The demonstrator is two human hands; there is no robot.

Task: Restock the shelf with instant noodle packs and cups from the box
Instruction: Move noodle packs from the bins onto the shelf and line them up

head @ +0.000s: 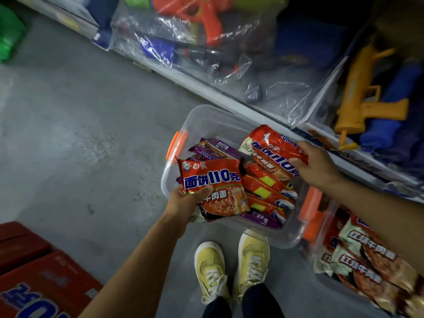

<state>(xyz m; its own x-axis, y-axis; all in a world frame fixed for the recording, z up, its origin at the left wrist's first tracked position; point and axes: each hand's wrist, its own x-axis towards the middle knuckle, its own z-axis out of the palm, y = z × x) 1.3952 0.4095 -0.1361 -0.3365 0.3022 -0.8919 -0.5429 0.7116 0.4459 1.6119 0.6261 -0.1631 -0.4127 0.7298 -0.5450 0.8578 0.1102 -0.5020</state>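
A clear plastic box [202,118] with orange clip handles stands on the floor and holds several red and purple instant noodle packs [263,189]. My left hand [185,203] grips a red noodle pack [213,187] by its lower left edge, above the box's near left side. My right hand [314,166] holds another red noodle pack [273,150] over the box's far right corner. The low shelf [206,84] runs diagonally behind the box.
Bagged toy water guns [197,26] fill the shelf, with an orange and blue one [371,97] at right. A second clear bin of noodle packs [367,265] sits at lower right. Red cartons [43,283] lie at lower left. My yellow shoes [231,265] stand before the box.
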